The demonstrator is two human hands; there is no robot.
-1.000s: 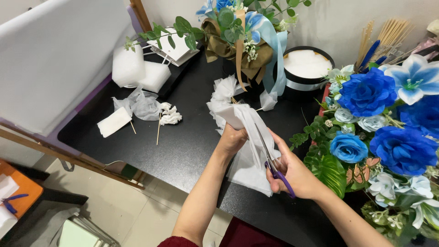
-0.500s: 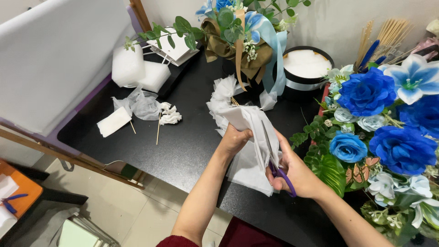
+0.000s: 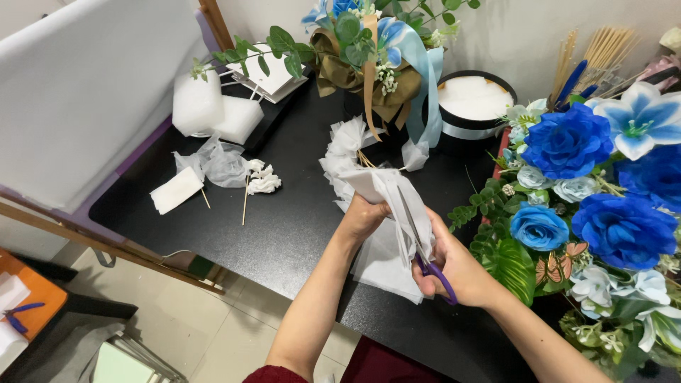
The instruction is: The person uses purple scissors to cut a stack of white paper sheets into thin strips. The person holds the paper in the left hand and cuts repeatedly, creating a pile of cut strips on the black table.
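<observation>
- The left hand point(image 3: 365, 213) is closed around a folded bundle of white mesh fabric point(image 3: 394, 195), holding it up over the black surface point(image 3: 298, 220).
- The right hand point(image 3: 450, 266) grips purple-handled scissors point(image 3: 433, 266), fingers through the loops; the blades run up into the fabric, so the cut looks to be in progress, though the blades are mostly hidden in the folds and I cannot tell how far it has gone.
- More white fabric sheets point(image 3: 386, 266) lie on the surface just under the hands, seemingly not yet cut.
- Done so far, by the look of it: a curved row of gathered white puffs on sticks point(image 3: 344, 152) beside the wrapped bouquet point(image 3: 369, 64), and one small puff point(image 3: 262, 181) lying apart with loose sticks.
- Judging from the uncut stack, a fair share of cutting remains.
</observation>
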